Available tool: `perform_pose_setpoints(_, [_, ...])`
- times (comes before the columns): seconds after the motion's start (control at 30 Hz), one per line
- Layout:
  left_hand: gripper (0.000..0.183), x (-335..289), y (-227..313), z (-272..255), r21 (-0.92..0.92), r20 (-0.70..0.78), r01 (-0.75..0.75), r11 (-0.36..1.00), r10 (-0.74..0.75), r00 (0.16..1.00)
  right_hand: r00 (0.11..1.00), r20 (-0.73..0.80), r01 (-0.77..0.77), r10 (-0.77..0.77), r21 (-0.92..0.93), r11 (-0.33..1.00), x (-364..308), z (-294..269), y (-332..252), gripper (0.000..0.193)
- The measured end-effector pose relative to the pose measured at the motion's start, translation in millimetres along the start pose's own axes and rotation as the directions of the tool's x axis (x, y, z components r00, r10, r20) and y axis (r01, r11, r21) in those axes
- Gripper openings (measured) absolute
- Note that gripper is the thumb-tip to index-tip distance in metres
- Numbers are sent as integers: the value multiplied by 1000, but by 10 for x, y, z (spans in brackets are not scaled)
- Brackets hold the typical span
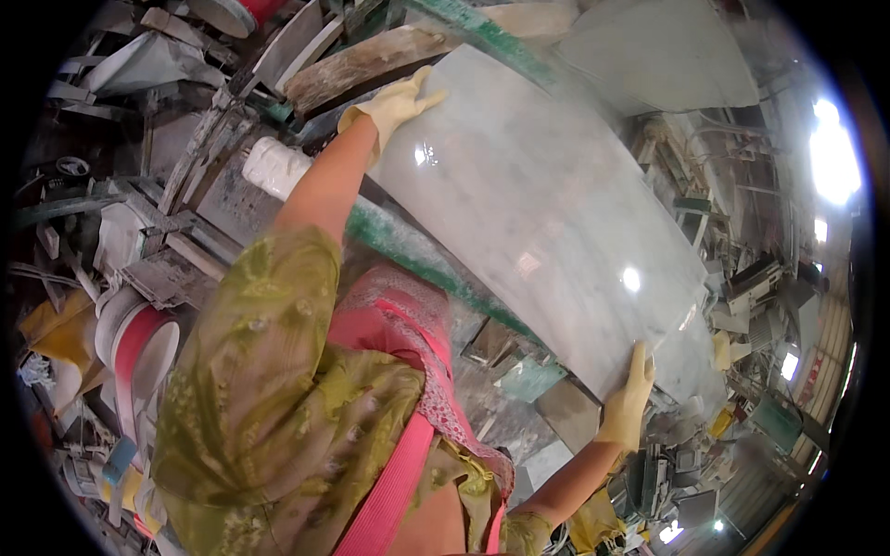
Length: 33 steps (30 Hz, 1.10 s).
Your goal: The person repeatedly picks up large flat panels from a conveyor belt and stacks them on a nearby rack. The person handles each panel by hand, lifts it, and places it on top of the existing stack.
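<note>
Person's got both gloved hands on a big glossy pale slab (528, 176) lying across a green-edged support (403, 243). Left hand (397, 104) is at the far left end, fingers spread; right hand (629, 400) is by the near right edge, fingers pretty straight. Can't tell if either's actually gripping underneath. White cylinder (275, 168) sits near the left forearm.

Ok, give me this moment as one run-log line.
pale glossy slab: green bar alongside | left hand: gloved, at slab's left end | right hand: gloved, at slab's right end
</note>
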<state>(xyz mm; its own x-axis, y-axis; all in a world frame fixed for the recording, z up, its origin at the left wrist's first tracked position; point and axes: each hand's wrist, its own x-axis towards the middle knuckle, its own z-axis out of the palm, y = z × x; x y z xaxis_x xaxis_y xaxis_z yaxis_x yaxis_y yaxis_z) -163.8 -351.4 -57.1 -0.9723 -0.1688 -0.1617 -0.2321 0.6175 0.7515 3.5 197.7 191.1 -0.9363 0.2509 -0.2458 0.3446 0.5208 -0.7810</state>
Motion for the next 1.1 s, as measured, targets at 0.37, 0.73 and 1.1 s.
perform_pose_setpoints(0.37, [72,-184,273,-285,-633,298,219,743,-28,954,916,-236,-248,324,301,921,-813,384,-255,47])
perform_pose_setpoints(0.73, [73,17,-174,-291,-309,187,-215,926,281,941,914,-314,-175,257,265,948,-847,506,-275,47])
perform_pose_setpoints(1.1, [58,-456,779,-419,-230,329,175,957,-93,940,888,-337,-207,313,317,926,-526,649,-504,59])
